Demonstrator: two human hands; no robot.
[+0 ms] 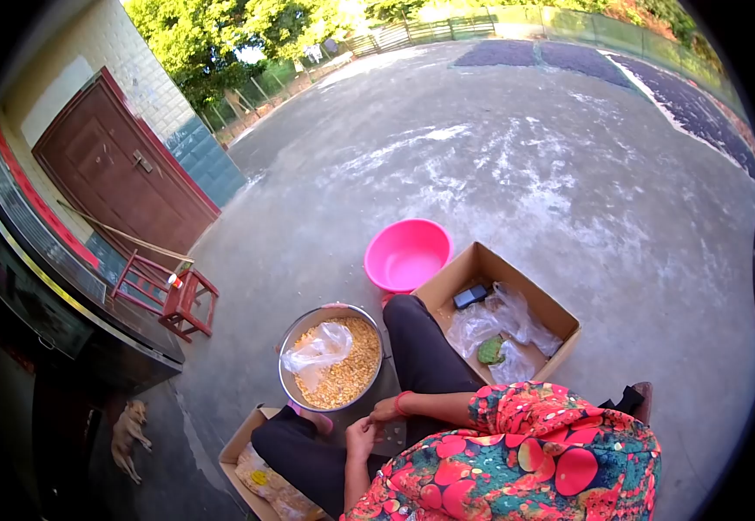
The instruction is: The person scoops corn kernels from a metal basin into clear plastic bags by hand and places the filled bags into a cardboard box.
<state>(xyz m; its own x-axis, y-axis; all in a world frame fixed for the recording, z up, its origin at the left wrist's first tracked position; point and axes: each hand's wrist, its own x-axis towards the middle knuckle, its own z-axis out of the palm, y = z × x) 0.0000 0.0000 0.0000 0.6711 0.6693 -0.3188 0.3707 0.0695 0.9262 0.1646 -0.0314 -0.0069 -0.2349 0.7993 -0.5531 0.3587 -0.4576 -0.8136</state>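
My left hand (360, 439) and my right hand (385, 409) meet above the gap between my legs, fingers drawn together. Anything small between them is too fine to make out. A red band circles my right wrist. Just beyond my hands stands a round metal bucket (287, 382) filled with yellow corn kernels (356, 369). On the kernels lies a clear plastic bag (318, 347). Beside my right leg is an open cardboard box (551, 313) holding crumpled plastic bags (516, 317), a dark boxy device (469, 296) and a green lump (490, 350).
A pink basin (408, 254) sits ahead on the concrete. Beside my left leg is another cardboard box (237, 447) with yellowish contents. A red wooden chair (191, 300) stands left, near a brown door (121, 165). A dog (126, 438) lies on the floor at lower left.
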